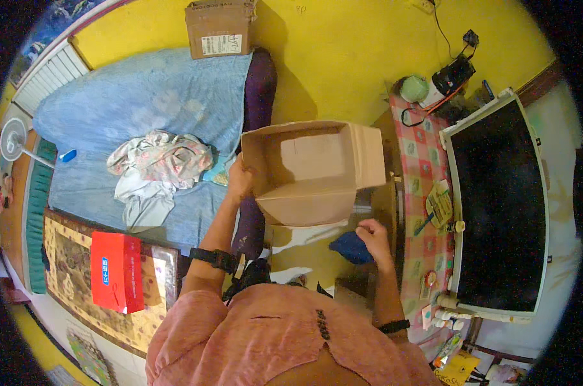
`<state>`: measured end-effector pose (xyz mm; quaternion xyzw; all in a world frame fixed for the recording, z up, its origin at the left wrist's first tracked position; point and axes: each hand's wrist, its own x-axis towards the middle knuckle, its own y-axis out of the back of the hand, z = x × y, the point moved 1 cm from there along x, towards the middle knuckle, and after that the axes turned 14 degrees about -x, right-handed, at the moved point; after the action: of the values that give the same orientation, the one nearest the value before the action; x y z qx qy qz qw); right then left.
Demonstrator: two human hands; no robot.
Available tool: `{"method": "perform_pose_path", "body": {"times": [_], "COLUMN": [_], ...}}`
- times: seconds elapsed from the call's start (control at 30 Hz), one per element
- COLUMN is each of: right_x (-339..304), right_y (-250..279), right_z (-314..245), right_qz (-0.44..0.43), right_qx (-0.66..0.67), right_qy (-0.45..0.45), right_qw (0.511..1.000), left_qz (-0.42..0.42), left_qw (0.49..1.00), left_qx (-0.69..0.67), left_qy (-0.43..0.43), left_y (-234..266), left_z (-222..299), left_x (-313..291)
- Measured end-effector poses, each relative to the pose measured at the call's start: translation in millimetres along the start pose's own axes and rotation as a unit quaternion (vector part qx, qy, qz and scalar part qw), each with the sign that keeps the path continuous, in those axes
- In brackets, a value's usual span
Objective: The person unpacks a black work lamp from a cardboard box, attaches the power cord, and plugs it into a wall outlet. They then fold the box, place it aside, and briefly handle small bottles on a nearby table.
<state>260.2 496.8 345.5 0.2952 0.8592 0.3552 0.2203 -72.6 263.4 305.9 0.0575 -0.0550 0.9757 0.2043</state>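
An open, empty-looking cardboard box (307,201) is held up in front of me, its mouth facing me and its flaps spread. My left hand (240,180) is closed on the box's left edge. Below the box's right side, my right hand (373,235) pinches a dark blue piece of cloth (351,248) that hangs from the fingers, apart from the box. What kind of cloth item it is cannot be made out.
On the left stands a sofa with a blue cover (150,83), with a crumpled floral cloth (163,154) on it. A second carton (219,29) rests on its back. A red box (116,271) lies on a patterned table. At right, a large screen (500,206) stands on a checkered tablecloth (410,138).
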Motion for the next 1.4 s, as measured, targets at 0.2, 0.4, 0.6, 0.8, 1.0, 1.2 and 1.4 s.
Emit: {"method": "perform_pose_path", "body": {"times": [0.2, 0.4, 0.6, 0.8, 1.0, 1.2, 1.4], "right_x": [14, 13, 30, 29, 23, 5, -4], "right_y": [-1, 0, -35, -117, -163, -161, -180], "right_z": [-25, -87, -131, -71, 2, 34, 75], "right_qz": [-0.093, -0.019, -0.108, -0.132, -0.071, -0.071, -0.167], "right_qx": [-0.059, -0.247, -0.256, -0.095, 0.156, 0.399, 0.593], "right_qy": [-0.055, -0.061, -0.050, -0.053, -0.240, -0.369, -0.417], "right_qw": [0.992, 0.967, 0.959, 0.985, 0.956, 0.836, 0.668], "left_qz": [-0.055, -0.084, -0.349, -0.561, -0.530, -0.353, -0.256], "left_qw": [0.992, 0.969, 0.775, 0.626, 0.664, 0.853, 0.927], "left_qx": [0.117, 0.208, 0.433, 0.436, 0.376, 0.287, 0.265], "left_qy": [0.003, -0.103, -0.301, -0.322, -0.370, -0.257, -0.068], "left_y": [20, 16, -55, -109, -120, -62, 25], "left_z": [-6, 31, 46, 20, 33, 21, -23], "left_x": [21, 45, 44, 19, 4, 27, 23]}}
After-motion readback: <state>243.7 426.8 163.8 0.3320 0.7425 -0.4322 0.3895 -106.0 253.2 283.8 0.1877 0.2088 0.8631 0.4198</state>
